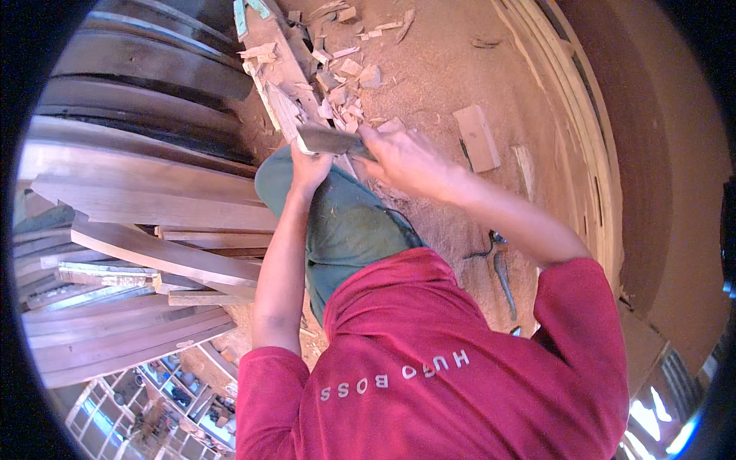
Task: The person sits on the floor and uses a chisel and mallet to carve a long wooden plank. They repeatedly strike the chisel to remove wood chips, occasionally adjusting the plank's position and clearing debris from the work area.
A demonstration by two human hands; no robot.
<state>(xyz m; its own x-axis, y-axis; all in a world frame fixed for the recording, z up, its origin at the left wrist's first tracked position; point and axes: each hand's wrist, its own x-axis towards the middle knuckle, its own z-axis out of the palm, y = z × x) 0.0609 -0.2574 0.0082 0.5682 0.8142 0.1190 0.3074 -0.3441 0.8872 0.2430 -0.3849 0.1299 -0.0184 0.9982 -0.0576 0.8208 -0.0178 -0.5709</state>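
Note:
My left hand (310, 165) is closed round the lower end of a pale, splintered wood piece (285, 107) in front of me. My right hand (391, 157) grips a broad steel-bladed chopping tool (330, 139), whose blade lies across the wood just at my left fingers, partly hiding them. Beneath, a long narrow board (280, 54) runs away from me, strewn with split chips (345, 103) that also spill beside it. My leg in green trousers is under my hands.
Stacked planks and curved timbers (153, 184) fill the left side. The sawdust-covered floor (437, 69) holds a loose wood block (477, 138) and a dark metal tool (502, 280). A long wooden edge (583, 107) runs along the right. Cluttered shelving (176, 391) shows at lower left.

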